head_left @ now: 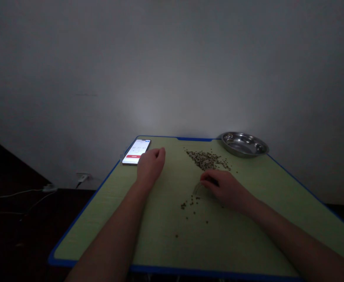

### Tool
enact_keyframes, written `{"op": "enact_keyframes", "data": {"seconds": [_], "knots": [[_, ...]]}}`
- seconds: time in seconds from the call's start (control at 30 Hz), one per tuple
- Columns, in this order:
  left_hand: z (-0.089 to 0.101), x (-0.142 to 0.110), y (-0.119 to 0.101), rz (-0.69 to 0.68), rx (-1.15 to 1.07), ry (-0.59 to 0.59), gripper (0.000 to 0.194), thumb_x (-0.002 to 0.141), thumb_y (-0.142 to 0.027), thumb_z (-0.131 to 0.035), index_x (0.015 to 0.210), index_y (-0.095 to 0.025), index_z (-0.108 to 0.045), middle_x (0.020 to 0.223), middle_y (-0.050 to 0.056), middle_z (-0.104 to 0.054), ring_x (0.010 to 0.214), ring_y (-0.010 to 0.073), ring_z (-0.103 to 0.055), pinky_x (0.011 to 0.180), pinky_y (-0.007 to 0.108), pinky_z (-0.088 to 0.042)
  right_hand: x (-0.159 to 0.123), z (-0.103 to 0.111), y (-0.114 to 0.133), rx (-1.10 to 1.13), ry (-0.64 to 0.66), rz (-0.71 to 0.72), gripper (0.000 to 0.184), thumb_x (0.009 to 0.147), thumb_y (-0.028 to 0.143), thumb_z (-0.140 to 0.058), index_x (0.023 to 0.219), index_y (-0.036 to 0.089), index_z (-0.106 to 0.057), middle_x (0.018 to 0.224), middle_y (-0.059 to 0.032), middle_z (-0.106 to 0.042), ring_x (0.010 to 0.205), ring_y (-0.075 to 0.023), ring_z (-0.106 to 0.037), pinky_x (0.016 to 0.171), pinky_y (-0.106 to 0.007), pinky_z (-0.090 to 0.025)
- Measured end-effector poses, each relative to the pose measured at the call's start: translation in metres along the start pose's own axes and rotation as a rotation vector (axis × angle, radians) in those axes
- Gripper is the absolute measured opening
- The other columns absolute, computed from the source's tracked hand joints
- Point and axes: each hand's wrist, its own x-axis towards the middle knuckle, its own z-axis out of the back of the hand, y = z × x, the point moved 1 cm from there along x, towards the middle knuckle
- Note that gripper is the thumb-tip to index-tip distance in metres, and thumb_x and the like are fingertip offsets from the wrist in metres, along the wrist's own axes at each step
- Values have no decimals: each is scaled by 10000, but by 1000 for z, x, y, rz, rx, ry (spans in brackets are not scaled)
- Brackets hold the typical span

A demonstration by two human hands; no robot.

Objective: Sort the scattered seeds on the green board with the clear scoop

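Note:
My right hand (223, 188) is closed in a pinch over the table. A thin, pale, see-through curved strip (198, 188) hangs from its fingertips, and its exact kind is too blurred to make out. Just beyond that hand lies a heap of small brown bead-like grains (205, 159). Several loose grains (192, 201) are scattered on the near side, below the strip. My left hand (151, 166) rests on the table as a fist, beside the lower right corner of a lit phone (136, 152). Nothing sticks out of that fist; its palm is hidden.
A shiny metal bowl (244, 145) stands at the table's back right corner. The light green table (160, 243) has a blue edge and stands against a grey wall (172, 70). Cables and a plug (83, 178) are at the left, beyond the table.

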Motion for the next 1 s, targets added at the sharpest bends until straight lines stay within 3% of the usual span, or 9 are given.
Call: {"op": "enact_keyframes", "data": {"seconds": [0.23, 0.47, 1.0], "knots": [[-1, 1, 1, -10, 4, -5, 425, 833, -448, -344, 502, -187, -396, 503, 1, -409, 498, 117, -342, 510, 269, -174, -2, 1, 4, 24, 78, 14, 121, 829, 209, -509, 777, 186, -617, 715, -12, -635, 634, -132, -542, 603, -250, -387], [1, 0, -1, -8, 8, 9, 430, 838, -450, -329, 507, -186, -405, 509, -2, -402, 513, 118, -347, 517, 269, -176, -1, -2, -1, 26, 54, 4, 110, 825, 220, -523, 790, 188, -622, 714, -11, -641, 632, -135, -549, 601, -250, -391], [0, 0, -1, -10, 11, 8, 430, 834, -444, -330, 503, -180, -404, 505, -6, -389, 502, 109, -324, 516, 266, -170, 0, -8, 12, 58, 50, 91, 108, 834, 195, -524, 801, 188, -626, 748, -14, -657, 675, -136, -579, 640, -247, -416]]}}
